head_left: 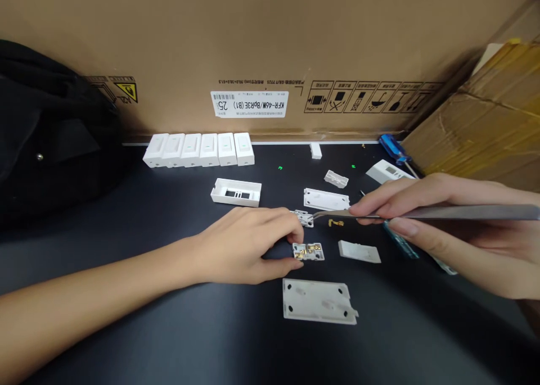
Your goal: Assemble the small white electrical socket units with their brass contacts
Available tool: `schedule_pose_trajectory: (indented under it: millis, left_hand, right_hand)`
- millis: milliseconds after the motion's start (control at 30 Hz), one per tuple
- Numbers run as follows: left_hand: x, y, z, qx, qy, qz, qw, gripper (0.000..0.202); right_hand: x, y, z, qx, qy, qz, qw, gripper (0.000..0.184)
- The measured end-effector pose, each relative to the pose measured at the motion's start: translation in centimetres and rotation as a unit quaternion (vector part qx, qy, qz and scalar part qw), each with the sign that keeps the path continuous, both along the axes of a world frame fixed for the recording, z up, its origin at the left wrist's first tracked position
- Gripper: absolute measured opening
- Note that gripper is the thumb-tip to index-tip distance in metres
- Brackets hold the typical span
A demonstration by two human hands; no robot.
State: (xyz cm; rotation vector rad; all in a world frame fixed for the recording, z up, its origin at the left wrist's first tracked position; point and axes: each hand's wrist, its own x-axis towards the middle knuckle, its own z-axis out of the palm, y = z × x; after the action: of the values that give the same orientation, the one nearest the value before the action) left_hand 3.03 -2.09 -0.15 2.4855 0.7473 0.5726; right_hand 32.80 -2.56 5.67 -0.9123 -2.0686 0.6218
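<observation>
My left hand point(248, 244) rests on the black table, its thumb and fingers pinched on a small white switch core with brass contacts point(309, 252). My right hand point(426, 227) is closed round long metal tweezers point(379, 213). The tweezer tips reach a small white part point(304, 217) just above my left fingers. A tiny brass clip point(336, 223) lies under the tweezer shaft.
A row of several white switch modules point(199, 149) stands at the back by a cardboard box point(270, 48). Loose white housings point(236, 192), covers point(326, 199), a base plate point(318, 301) and a blue screwdriver point(394, 149) lie around. A black bag point(46, 137) sits left.
</observation>
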Motion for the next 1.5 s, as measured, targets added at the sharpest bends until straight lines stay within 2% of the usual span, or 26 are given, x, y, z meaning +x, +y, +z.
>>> schedule_pose_trajectory:
  millis: [100,333,500,733,933,1033,1133,1300,1500]
  left_hand:
    - [0.0,0.0,0.0,0.006,0.009,0.005,1.000,0.021]
    - [0.1,0.0,-0.1,0.018,0.020,0.011,1.000,0.022]
    - [0.1,0.0,0.2,0.002,0.021,0.022,1.000,0.027]
    - [0.1,-0.1,0.4,-0.006,0.031,0.032,0.999,0.029]
    - [0.2,-0.1,0.5,-0.007,0.027,0.028,0.999,0.030]
    - [0.2,0.0,0.4,-0.002,0.030,0.029,0.999,0.029]
    - [0.2,0.0,0.4,-0.004,0.026,0.025,0.999,0.030]
    - [0.1,0.0,0.2,0.001,0.022,0.021,1.000,0.030]
    - [0.1,0.1,0.1,0.005,0.021,0.017,1.000,0.029]
  right_hand:
    - [0.2,-0.3,0.1,0.031,-0.034,0.033,0.998,0.021]
    - [0.4,-0.1,-0.1,0.051,-0.009,0.054,0.997,0.021]
    - [0.5,-0.1,0.3,0.015,0.008,0.097,0.995,0.021]
    - [1.3,-0.1,0.3,0.001,-0.039,0.140,0.989,0.025]
    - [1.7,-0.3,1.0,-0.007,-0.076,0.126,0.989,0.027]
    - [1.8,-0.6,1.2,0.013,-0.085,0.141,0.986,0.029]
    - [1.7,-0.8,1.0,0.000,-0.095,0.159,0.983,0.036]
    - [1.3,-1.1,1.1,0.002,-0.119,0.163,0.979,0.028]
    - [0.9,-1.2,0.9,0.005,-0.136,0.152,0.979,0.029]
